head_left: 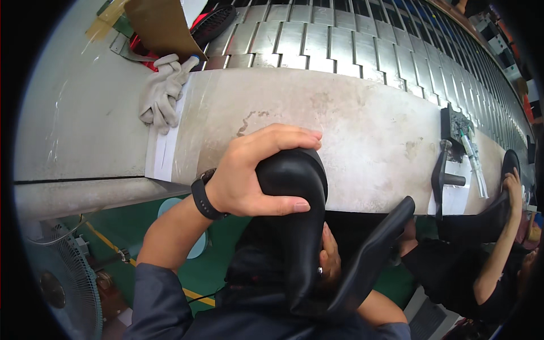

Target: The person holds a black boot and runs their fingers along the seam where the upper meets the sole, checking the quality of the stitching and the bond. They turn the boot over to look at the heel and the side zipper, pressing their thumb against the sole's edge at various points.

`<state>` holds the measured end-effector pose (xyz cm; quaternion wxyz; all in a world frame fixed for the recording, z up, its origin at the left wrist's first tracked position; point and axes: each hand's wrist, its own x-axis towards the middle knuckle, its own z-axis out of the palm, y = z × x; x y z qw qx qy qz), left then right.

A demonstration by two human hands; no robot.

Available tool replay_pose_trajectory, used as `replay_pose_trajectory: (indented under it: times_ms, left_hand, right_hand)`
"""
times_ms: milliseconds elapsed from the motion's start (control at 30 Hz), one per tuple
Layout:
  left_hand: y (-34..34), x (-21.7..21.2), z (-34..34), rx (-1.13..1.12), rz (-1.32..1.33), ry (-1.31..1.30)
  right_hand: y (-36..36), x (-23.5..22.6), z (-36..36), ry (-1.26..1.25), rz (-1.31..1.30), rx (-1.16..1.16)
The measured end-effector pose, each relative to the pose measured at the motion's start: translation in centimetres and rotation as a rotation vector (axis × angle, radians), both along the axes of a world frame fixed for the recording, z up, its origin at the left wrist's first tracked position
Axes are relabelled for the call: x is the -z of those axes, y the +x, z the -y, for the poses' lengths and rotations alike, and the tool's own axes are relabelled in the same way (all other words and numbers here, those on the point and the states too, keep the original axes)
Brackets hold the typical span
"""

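A smooth black boot [292, 175], its rounded end uppermost, is held over the near edge of the worktable [362, 141]. My left hand [243, 164], with a black watch band [205, 199] at the wrist, wraps thumb and fingers round that rounded end. Behind the boot shows part of my right hand [330, 255], its fingers curled against the black material; the rest is hidden. A long, narrow black boot part [374, 249] slants up to the right beside it. Whether it belongs to the same boot, I cannot tell.
Grey work gloves [164, 93] lie left, near a cardboard piece [158, 28] and a dark shoe [213, 25]. Metal conveyor slats [317, 37] run behind. Right are a hammer [441, 173], a black block [455, 126] and a co-worker's hand [513, 190] on another boot. A fan [62, 283] stands lower left.
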<state>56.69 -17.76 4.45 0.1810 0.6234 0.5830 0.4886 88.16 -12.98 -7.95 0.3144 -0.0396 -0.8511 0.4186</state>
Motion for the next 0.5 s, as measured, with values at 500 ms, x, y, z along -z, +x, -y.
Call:
replay_pose_trajectory:
  times_ms: [500]
  left_hand:
    - [0.0, 0.9, -0.1, 0.174, 1.066, -0.157]
  right_hand:
    - [-0.2, 3.3, 0.8, -0.016, -0.069, 0.02]
